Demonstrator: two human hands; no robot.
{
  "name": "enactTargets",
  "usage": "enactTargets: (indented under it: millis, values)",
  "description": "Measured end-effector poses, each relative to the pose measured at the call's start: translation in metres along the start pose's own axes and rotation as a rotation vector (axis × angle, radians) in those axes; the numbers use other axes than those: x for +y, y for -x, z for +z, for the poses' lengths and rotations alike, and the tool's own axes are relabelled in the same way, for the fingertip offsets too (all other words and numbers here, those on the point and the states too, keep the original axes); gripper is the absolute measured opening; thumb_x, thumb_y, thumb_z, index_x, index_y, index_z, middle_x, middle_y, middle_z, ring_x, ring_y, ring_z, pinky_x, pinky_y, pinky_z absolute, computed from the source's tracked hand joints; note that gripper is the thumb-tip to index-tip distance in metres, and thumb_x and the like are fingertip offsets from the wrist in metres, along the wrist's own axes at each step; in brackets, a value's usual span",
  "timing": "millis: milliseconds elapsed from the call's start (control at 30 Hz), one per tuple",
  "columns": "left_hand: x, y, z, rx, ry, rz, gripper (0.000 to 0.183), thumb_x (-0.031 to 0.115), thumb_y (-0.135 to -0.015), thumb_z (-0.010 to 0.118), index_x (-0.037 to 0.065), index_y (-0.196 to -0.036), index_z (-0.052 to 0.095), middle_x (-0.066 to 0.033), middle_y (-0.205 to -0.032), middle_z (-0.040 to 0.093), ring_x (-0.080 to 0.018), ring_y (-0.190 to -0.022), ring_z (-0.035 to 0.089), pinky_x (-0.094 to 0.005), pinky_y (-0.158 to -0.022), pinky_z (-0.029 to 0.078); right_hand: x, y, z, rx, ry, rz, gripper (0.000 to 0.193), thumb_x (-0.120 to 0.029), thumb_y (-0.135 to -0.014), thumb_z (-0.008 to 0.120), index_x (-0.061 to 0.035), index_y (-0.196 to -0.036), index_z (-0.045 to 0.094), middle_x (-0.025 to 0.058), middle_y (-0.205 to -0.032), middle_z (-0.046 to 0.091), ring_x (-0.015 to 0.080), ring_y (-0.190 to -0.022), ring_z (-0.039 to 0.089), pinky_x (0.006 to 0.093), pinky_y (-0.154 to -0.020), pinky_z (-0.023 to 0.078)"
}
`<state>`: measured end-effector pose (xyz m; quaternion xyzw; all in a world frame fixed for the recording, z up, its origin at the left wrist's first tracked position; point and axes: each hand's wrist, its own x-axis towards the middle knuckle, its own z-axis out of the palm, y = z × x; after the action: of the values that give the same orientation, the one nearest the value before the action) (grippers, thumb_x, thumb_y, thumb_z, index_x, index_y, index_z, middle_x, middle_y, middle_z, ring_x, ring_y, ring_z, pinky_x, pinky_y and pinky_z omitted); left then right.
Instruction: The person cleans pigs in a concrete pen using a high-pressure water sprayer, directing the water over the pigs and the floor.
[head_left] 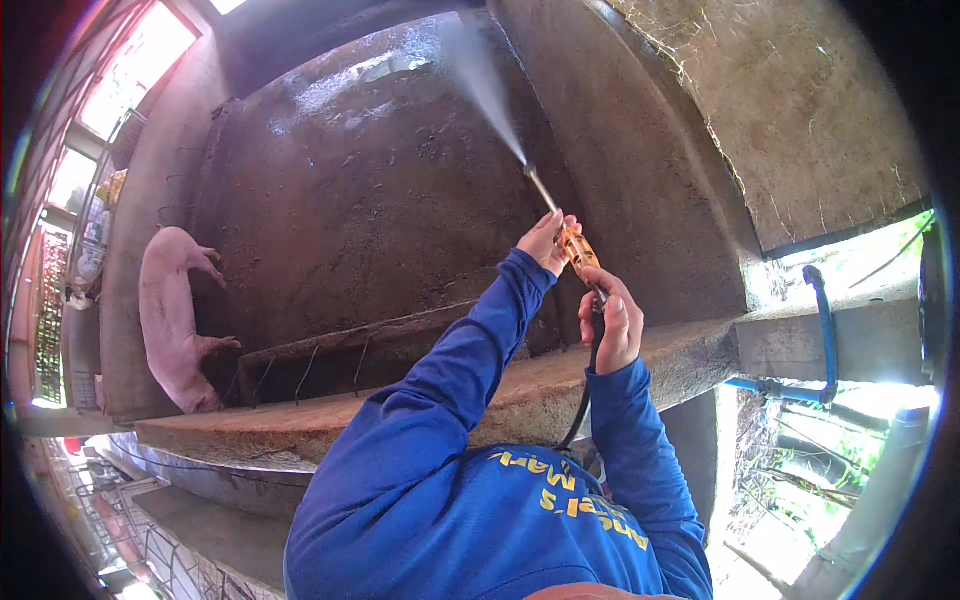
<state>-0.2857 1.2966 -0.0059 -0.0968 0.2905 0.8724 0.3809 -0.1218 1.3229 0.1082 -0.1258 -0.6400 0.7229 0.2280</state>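
An orange pressure-washer spray gun point(577, 249) with a metal lance points away from me. White water spray point(487, 90) fans from its nozzle toward the far part of the wet concrete floor point(350, 210). My left hand point(543, 243) is closed round the front of the gun, near the base of the lance. Behind it, my right hand point(617, 322) grips the rear end, where a black hose point(578, 415) runs back toward my body. Parts of the gun are hidden by my fingers. Both arms wear blue sleeves.
A pink pig point(172, 320) lies along the left side of the pen. A low concrete wall point(530, 405) with bent metal rods runs between me and the floor. A taller wall point(830, 120) stands at the right, with blue pipe point(826, 330) beside it.
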Motion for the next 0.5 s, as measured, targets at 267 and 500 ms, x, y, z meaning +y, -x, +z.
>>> enactTargets:
  millis: [267,500]
  values:
    - [-0.021,-0.006,-0.032,0.063,0.066,-0.029,0.015,0.021,-0.082,0.055,0.006,-0.085,0.052,-0.0048,-0.08,0.056,-0.0174,-0.078,0.054,-0.0326,-0.072,0.045,0.009,0.0,0.002,0.016,0.07,0.128,0.061,-0.051,-0.083,0.034,0.0037,-0.105,0.05,0.0005,-0.059,0.047,0.0036,-0.041,0.038,0.0167,-0.035,0.029]
    - [-0.028,-0.012,-0.02,-0.021,0.062,-0.059,0.012,0.02,-0.082,0.054,0.009,-0.085,0.052,-0.0032,-0.08,0.057,-0.0158,-0.077,0.054,-0.0304,-0.069,0.045,0.007,0.001,0.0,0.025,0.016,0.073,0.043,-0.033,-0.087,0.038,0.0048,-0.106,0.048,-0.0012,-0.06,0.046,0.0012,-0.043,0.036,0.0153,-0.037,0.027]
